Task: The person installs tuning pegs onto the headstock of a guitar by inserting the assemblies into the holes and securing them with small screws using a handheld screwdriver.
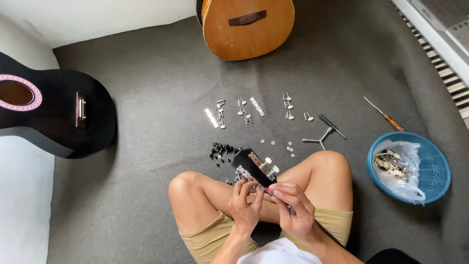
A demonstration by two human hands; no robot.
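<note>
Head view, bottom centre: left hand (244, 203) and right hand (292, 208) both pinch-closed on the near end of a black guitar headstock (254, 166) resting over crossed legs. Loose tuning pegs (254, 108) lie on grey carpet (146, 146) mid-frame. Blue basket (435, 168) right, black guitar (53, 112) left, brown guitar body (246, 29) top, keyboard (444, 44) upper right.
</note>
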